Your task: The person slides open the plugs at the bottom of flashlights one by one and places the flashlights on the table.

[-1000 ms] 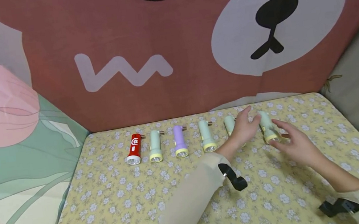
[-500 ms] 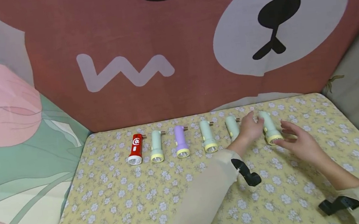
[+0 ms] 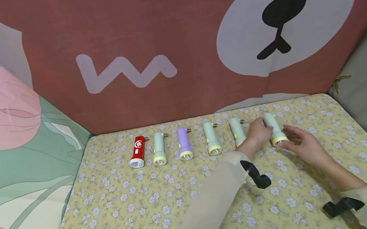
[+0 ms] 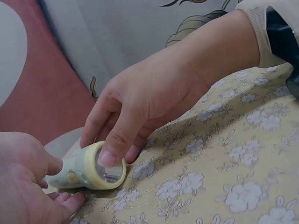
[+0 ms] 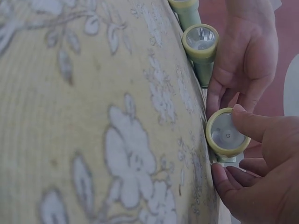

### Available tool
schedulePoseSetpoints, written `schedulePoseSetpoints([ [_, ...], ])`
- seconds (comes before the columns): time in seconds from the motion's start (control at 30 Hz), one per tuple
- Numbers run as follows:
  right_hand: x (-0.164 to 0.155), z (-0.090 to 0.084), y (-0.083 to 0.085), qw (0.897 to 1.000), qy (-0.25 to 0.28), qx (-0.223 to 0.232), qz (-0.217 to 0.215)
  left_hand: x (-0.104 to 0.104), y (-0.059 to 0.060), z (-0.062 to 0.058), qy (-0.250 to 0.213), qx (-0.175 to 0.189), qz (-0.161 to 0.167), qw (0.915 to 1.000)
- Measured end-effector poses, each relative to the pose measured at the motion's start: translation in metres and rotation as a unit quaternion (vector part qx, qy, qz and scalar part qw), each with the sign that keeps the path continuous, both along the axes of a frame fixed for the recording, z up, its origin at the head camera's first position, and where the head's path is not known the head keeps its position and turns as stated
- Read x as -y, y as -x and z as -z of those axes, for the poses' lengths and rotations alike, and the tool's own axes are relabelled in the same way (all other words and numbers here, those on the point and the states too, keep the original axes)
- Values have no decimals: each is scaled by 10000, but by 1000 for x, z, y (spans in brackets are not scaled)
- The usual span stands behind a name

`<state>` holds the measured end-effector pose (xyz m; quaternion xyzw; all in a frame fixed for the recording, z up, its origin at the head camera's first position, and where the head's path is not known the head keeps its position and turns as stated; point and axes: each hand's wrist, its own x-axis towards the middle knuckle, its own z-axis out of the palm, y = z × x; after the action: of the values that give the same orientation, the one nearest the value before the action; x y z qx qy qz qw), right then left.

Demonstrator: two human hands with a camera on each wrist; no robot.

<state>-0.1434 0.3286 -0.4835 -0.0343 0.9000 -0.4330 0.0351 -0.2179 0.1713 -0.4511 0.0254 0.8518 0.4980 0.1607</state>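
Sleeves of pale fabric covered both forearms nearest the camera, each with a black wrist mount (image 3: 256,174) strapped on, above the yellow flowered tablecloth (image 3: 166,206). Farther in, the right hand (image 3: 302,145) reached to the lens end of the rightmost flashlight (image 3: 275,129), a pale green one with a yellow rim; its thumb lay on the rim and its curled fingers (image 5: 233,179) closed in below the head, pinching it, as the wrist views showed. The left hand (image 3: 259,132) lay just beside it on the same flashlight's body, fingers bent against its left side and holding it; this hand sat between that flashlight and the next pale green flashlight (image 3: 237,132), which it partly hid. The held flashlight rested on the cloth at the right end of the row, tilted slightly from its neighbours.

Leftward along the same row lay another pale green flashlight (image 3: 211,138), a purple flashlight (image 3: 183,144), a fourth pale green one (image 3: 158,149) and a red flashlight (image 3: 138,152), all with lenses toward the camera. Behind them stood the brown bear-face backdrop (image 3: 177,55).
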Motion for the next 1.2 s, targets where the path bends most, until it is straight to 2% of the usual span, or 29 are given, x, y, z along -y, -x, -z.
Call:
schedulePoseSetpoints([
  [0.27,1,2,2,9998,72,-173,-120,-6,-6,1,-124,142,-1,9998],
  [0.5,3,4,2,9997,48,-213,-55,-6,-10,3,-270,297,-78,9992],
  [0.67,3,5,1,9997,-39,-251,-4,-6,-14,6,-453,262,-192,9984],
  [0.9,5,6,0,9992,-114,-379,3,-5,-17,10,-445,297,-250,9983],
  [1.2,8,3,-1,9976,-261,-616,174,-5,-15,9,-557,189,-310,9978],
])
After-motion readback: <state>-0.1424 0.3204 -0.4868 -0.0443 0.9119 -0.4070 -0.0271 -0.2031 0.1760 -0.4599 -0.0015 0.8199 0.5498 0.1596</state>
